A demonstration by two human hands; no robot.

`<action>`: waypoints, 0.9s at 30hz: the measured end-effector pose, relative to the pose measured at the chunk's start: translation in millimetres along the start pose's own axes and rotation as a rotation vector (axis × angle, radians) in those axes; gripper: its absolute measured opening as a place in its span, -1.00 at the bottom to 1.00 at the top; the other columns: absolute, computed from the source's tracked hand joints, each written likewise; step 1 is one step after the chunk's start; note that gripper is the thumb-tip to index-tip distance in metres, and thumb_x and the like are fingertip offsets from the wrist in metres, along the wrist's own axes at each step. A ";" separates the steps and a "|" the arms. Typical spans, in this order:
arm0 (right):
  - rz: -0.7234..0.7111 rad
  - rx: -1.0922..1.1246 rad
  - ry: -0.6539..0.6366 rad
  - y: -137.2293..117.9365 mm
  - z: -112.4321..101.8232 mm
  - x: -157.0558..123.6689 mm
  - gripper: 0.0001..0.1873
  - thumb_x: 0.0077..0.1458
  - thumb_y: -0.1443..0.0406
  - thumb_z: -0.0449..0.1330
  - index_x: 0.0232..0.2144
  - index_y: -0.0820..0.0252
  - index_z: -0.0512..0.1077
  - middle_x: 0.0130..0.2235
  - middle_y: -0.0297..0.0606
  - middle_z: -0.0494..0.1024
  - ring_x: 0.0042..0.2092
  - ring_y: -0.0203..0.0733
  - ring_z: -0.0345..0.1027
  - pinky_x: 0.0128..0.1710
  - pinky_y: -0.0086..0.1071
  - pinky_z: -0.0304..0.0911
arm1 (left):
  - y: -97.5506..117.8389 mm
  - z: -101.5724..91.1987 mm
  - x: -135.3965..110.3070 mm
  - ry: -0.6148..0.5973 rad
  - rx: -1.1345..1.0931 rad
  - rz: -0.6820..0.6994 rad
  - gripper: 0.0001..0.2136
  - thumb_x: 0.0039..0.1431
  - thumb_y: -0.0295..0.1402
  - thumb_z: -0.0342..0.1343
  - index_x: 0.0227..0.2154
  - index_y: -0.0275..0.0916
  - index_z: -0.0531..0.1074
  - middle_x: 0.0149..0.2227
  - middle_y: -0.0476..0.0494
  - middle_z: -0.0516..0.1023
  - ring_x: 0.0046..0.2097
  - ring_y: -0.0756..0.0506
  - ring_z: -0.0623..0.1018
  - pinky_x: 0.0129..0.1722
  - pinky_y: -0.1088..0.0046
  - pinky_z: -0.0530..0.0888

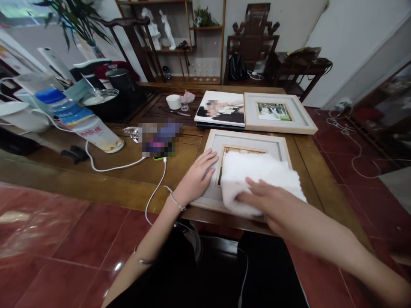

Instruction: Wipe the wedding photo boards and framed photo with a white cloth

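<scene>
A light wooden picture frame (pixel 210 194) with a grey mat lies flat at the table's near edge. My left hand (pixel 199 175) rests on its left side, fingers stretched out along the mat and rim. In my right hand (pixel 266 199), slightly blurred, is a white fluffy cloth (pixel 257 169), gripped at its near side and lying over the frame's middle and right. The cloth hides most of the inner picture and the lower right of the frame.
Beyond it lie a second framed photo (pixel 274 112) and a stacked photo panel (pixel 221 109). A charging phone (pixel 160 141) with a white cable (pixel 150 192), a plastic bottle (pixel 83 124), a small white cup (pixel 174 102) and pots (pixel 99 100) stand leftward on the wooden table (pixel 122 182).
</scene>
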State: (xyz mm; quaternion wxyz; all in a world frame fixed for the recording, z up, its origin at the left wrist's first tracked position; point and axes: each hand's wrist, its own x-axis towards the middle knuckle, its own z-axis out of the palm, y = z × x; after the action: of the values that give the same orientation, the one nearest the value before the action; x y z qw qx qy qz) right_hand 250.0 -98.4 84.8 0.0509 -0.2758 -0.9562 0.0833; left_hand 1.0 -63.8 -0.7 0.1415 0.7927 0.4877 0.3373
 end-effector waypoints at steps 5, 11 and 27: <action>-0.035 0.084 -0.044 -33.9 -11.2 -23.6 -0.25 -0.17 0.61 -0.08 0.07 -0.01 0.27 0.10 -0.28 0.47 0.16 -0.11 0.30 0.09 -0.17 0.32 | -0.4 -0.2 0.1 0.001 0.009 0.002 -0.66 0.33 -0.43 -0.08 0.11 -0.40 0.34 0.20 -0.35 0.36 0.32 -0.18 0.21 0.31 0.09 0.21; 0.104 -0.037 -0.019 6.1 11.2 8.6 -0.30 -0.15 0.62 -0.08 0.06 0.16 0.30 0.12 -0.07 0.44 0.25 0.05 0.16 0.11 -0.02 0.27 | -0.5 0.4 -0.7 0.004 0.013 0.001 -0.65 0.33 -0.42 -0.09 0.12 -0.39 0.32 0.20 -0.36 0.36 0.32 -0.19 0.21 0.31 0.08 0.20; 0.000 -0.006 -0.132 1.7 18.8 13.8 -0.18 -0.19 0.65 0.00 0.16 0.12 0.25 0.31 -0.11 0.17 0.32 0.23 -0.08 0.19 0.17 0.09 | -0.2 0.1 -0.8 -0.006 0.018 -0.004 -0.63 0.35 -0.40 -0.12 0.17 -0.33 0.27 0.25 -0.33 0.30 0.33 -0.18 0.18 0.31 0.04 0.18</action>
State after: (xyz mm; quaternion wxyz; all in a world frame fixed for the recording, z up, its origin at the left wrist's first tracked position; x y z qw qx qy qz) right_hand 236.6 -92.1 66.8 -0.0132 -0.2697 -0.9578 0.0986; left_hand 0.8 -64.4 -1.2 0.1364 0.7938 0.4920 0.3304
